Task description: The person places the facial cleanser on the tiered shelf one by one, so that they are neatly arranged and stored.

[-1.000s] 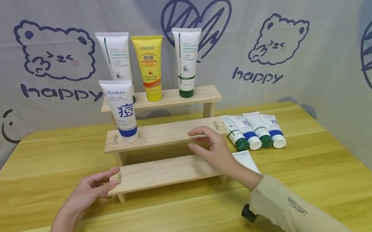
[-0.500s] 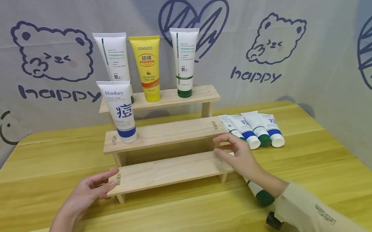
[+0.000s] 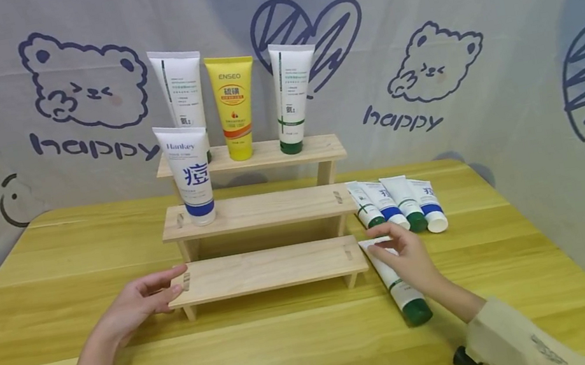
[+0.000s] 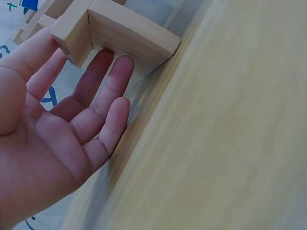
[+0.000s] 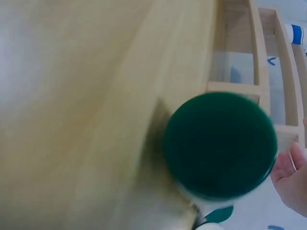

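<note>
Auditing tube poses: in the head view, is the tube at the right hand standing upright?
No: the green-capped white tube at the right hand lies on the table, its cap toward the camera.

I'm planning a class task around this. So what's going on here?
A person's left hand touches the left end of the lowest shelf. Their right hand is over a green-capped tube lying on the table at right; whether it touches is unclear. Four tubes stand on the upper shelves, and four others lie farther back.
</note>
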The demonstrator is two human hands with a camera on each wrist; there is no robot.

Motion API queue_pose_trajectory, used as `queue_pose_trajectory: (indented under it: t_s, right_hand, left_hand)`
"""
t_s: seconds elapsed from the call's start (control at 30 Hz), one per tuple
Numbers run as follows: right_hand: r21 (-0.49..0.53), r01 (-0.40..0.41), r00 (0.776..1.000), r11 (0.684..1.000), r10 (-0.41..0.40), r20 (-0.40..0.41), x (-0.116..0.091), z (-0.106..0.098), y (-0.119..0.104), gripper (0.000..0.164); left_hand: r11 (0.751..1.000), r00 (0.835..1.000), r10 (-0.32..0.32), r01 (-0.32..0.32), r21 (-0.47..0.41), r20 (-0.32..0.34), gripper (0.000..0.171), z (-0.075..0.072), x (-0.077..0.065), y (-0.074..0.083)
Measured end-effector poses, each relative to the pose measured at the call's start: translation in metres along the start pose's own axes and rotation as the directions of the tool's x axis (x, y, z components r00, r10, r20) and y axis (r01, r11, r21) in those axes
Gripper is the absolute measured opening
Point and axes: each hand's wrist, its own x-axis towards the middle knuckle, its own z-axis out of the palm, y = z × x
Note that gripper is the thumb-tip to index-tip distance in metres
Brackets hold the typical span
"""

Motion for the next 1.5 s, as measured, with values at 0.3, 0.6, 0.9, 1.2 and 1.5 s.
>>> queue_pose_trajectory:
  t_s: [0.3, 0.6, 0.9, 1.2, 1.5]
  right_hand:
    - [-0.057, -0.097, 0.995, 0.994, 0.097, -0.008, -0.016, -0.015, 0.012, 0.015]
    - [-0.179, -0.172, 0.982, 0.969, 0.182, 0.041, -0.025, -0.032, 0.017, 0.022]
    - [-0.28, -0.23, 0.935, 0.932, 0.291, 0.203, -0.024, -0.044, 0.023, 0.037]
    - [-0.362, -0.213, 0.86, 0.907, 0.35, 0.37, -0.019, -0.047, 0.023, 0.046]
    - [-0.32, -0.433, 0.72, 0.842, 0.537, 0.439, -0.013, -0.052, 0.018, 0.058]
  left_hand:
    - [1.0, 1.0, -0.007, 0.007, 0.001, -0.003, 0.052, 0.0, 0.001, -0.001]
    - [1.0, 1.0, 0.005, -0.005, 0.008, 0.002, 0.052, 0.0, -0.001, 0.0]
    - [1.0, 1.0, -0.007, 0.007, 0.009, -0.006, 0.052, 0.002, 0.0, -0.001]
    - [1.0, 1.0, -0.005, 0.005, 0.009, -0.001, 0.052, 0.0, -0.001, 0.0]
    - [1.0, 1.0, -0.008, 0.008, 0.007, 0.002, 0.052, 0.0, -0.001, 0.001]
